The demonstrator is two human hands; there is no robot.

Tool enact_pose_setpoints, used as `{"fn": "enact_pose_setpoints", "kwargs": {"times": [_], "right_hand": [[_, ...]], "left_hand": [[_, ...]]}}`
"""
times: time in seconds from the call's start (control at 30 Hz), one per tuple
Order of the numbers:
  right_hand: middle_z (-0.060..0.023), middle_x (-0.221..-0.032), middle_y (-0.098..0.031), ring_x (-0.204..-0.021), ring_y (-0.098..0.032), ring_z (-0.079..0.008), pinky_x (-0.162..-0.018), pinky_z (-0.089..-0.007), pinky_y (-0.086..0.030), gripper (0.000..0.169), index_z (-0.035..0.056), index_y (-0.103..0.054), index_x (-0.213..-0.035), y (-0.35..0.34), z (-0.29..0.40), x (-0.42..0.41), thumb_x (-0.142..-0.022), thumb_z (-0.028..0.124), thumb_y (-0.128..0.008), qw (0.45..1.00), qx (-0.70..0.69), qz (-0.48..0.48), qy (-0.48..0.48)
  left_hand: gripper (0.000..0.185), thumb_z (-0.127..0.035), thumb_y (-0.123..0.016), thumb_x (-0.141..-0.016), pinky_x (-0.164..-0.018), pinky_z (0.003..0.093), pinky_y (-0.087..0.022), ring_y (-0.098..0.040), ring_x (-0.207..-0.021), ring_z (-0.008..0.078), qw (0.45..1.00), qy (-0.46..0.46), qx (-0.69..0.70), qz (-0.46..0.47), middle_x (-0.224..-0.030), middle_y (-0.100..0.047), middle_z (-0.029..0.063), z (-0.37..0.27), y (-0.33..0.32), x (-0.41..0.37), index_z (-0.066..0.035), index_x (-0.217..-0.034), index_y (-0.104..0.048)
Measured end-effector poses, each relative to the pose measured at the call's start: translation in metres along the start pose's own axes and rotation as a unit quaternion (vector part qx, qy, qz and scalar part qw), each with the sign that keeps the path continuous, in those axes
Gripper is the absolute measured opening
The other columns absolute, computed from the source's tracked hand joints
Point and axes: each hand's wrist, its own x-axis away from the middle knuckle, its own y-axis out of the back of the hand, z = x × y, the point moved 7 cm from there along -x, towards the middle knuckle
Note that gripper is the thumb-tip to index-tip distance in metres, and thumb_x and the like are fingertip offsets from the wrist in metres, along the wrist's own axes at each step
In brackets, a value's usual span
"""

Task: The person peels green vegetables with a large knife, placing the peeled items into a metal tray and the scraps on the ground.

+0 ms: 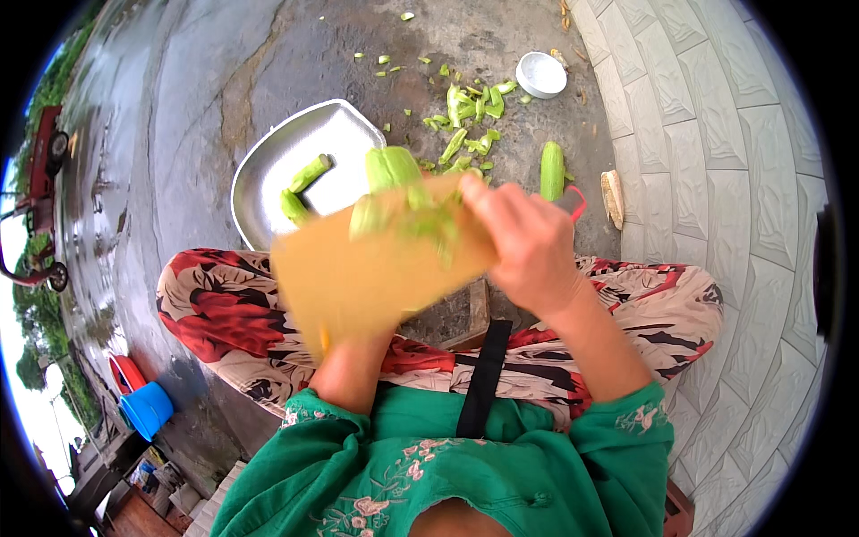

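Note:
A yellowish board (376, 268), blurred by motion, is raised in front of my lap and tilted towards the metal tray (251, 151). My right hand (527, 241) grips its right edge. A handle edged in red (577, 203) shows beside that hand; its blade is hidden. My left hand is hidden behind the board, and only the wrist shows. Large pale green gourd pieces (392, 168) appear at the board's far edge, with smaller green bits blurred over it. In the tray lie green gourd pieces (310, 173). A whole green gourd (552, 171) lies on the ground to the right.
Green peelings (470, 107) are scattered on the concrete ahead, near a small white bowl (541, 75). A corn cob (612, 199) lies by the textured tiles (711, 181) on the right. A blue bucket (146, 411) and a red tub (127, 374) stand at far left. A red vehicle (43, 174) is beyond.

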Motion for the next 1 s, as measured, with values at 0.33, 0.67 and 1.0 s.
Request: {"fn": "enact_pose_setpoints", "kwargs": {"times": [0.33, 0.67, 1.0], "right_hand": [[-0.0018, -0.07, -0.044, -0.05, -0.046, -0.0161, -0.046, -0.0288, -0.039, 0.036, 0.0058, -0.066, -0.11, 0.008, 0.038, 0.006, -0.074, 0.009, -0.062, 0.996, 0.009, 0.008, 0.092], [-0.0099, -0.077, -0.056, -0.062, -0.058, -0.0282, -0.053, -0.0365, -0.045, 0.048, 0.0037, -0.061, -0.116, 0.004, -0.01, 0.0, -0.068, 0.001, -0.066, 0.999, 0.009, 0.007, -0.03], [-0.0053, -0.074, -0.054, -0.057, -0.054, -0.022, -0.051, -0.0335, -0.045, 0.047, 0.004, -0.063, -0.116, 0.009, 0.016, 0.001, -0.07, 0.009, -0.07, 1.0, 0.003, 0.014, 0.028]], "left_hand": [[0.064, -0.05, -0.058, -0.086, -0.083, 0.0388, -0.054, -0.064, -0.096, 0.0237, 0.994, 0.065, -0.083, -0.001, -0.112, -0.064, 0.015, 0.003, -0.034, -0.002, -0.004, -0.131, -0.051], [0.067, -0.048, -0.061, -0.081, -0.081, 0.0398, -0.054, -0.064, -0.094, 0.0255, 0.993, 0.087, -0.049, 0.061, -0.111, -0.063, 0.0148, 0.018, -0.029, 0.0, -0.004, -0.13, -0.051], [0.073, -0.049, -0.064, -0.076, -0.077, 0.04, -0.056, -0.065, -0.09, 0.0275, 0.993, 0.083, -0.058, 0.054, -0.108, -0.063, 0.0165, 0.008, -0.04, 0.0, -0.001, -0.13, -0.049]]}}
